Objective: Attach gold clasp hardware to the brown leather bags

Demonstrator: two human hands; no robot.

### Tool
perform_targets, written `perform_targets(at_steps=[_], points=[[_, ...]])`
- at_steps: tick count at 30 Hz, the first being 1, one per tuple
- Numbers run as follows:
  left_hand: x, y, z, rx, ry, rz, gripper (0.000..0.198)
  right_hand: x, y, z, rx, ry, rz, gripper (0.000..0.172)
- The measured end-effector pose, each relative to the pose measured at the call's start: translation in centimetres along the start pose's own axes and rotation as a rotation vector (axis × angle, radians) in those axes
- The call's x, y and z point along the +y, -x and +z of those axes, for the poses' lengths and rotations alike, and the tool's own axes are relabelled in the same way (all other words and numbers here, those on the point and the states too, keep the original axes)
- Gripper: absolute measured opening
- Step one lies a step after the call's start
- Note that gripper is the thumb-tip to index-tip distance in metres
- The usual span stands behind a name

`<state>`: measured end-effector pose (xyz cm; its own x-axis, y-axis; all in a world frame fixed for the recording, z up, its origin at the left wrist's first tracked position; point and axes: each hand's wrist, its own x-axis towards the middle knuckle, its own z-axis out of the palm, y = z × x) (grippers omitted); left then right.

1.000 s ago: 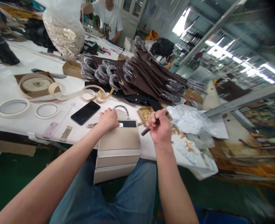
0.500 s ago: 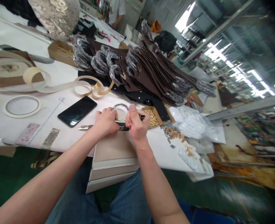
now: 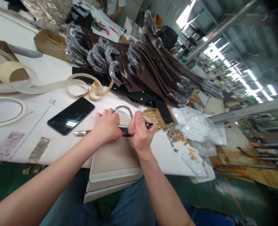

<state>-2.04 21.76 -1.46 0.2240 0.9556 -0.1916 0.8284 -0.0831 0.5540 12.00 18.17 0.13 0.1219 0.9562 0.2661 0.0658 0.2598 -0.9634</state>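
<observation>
My left hand is closed over the upper edge of a beige bag, its thumb pressing along a black strap. A metal fitting tips the strap's left end. Wrapped round a dark-handled tool, my right hand sits beside the left one; its fist hides the working end, so the kind of tool cannot be made out. Behind both hands arches a plastic-wrapped handle. The bag leans over the table edge towards my lap.
A phone lies to the left, near a tape roll and loose curled tape. At right are a box of gold-coloured studs, scattered small metal parts and plastic bags. Stacked brown bag pieces stand behind.
The view has shifted, so the phone and tape appear farther left. My right fist has moved slightly right, still gripping the tool. My left hand keeps nearly the same hold.
</observation>
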Motion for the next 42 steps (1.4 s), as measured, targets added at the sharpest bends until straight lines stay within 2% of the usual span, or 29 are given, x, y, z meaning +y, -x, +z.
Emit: perform_targets(at_steps=[7,12,15,18,21,23,26,28,32,34,38,42], points=[[-0.2,-0.1,0.7,0.043,-0.025,-0.008,0.021,-0.5,0.4,-1.3,0.106,-0.173,-0.010,0.070],[-0.1,0.3,0.3,0.020,-0.047,-0.017,0.022,-0.7,0.7,-0.8,0.007,-0.139,0.017,0.069],[-0.2,0.8,-0.1,0.020,-0.034,0.008,0.022,-1.0,-0.1,-0.2,0.006,-0.068,0.085,0.071],[-0.5,1.0,-0.3,0.015,-0.032,0.048,0.023,-0.4,-2.7,0.8,0.030,-0.058,0.236,0.075],[-0.6,0.9,-0.3,0.007,-0.037,0.058,0.023,1.1,-6.3,2.1,0.018,-0.070,0.516,0.081],[-0.6,0.8,-0.3,-0.001,-0.040,0.051,0.022,1.9,-8.2,2.6,-0.003,-0.057,0.652,0.081],[-0.6,1.0,-0.3,-0.001,-0.047,0.047,0.025,1.6,-8.9,2.0,-0.079,-0.094,0.715,0.080],[-0.6,1.2,-0.3,0.007,-0.045,0.047,0.027,0.7,-7.7,0.8,-0.087,-0.175,0.645,0.084],[-0.7,1.1,-0.1,0.013,-0.038,0.050,0.027,-1.0,-3.6,-1.6,0.069,-0.280,0.273,0.083],[-0.8,1.0,0.1,0.014,-0.035,0.048,0.028,-1.3,-1.8,-1.8,0.102,-0.261,0.159,0.078],[-1.0,1.1,0.4,0.031,-0.022,0.060,0.028,-1.0,-0.4,-0.9,0.123,-0.222,0.041,0.074],[-1.1,1.6,0.5,0.057,0.014,0.075,0.023,-0.6,-0.7,-0.7,0.097,-0.209,0.025,0.075]])
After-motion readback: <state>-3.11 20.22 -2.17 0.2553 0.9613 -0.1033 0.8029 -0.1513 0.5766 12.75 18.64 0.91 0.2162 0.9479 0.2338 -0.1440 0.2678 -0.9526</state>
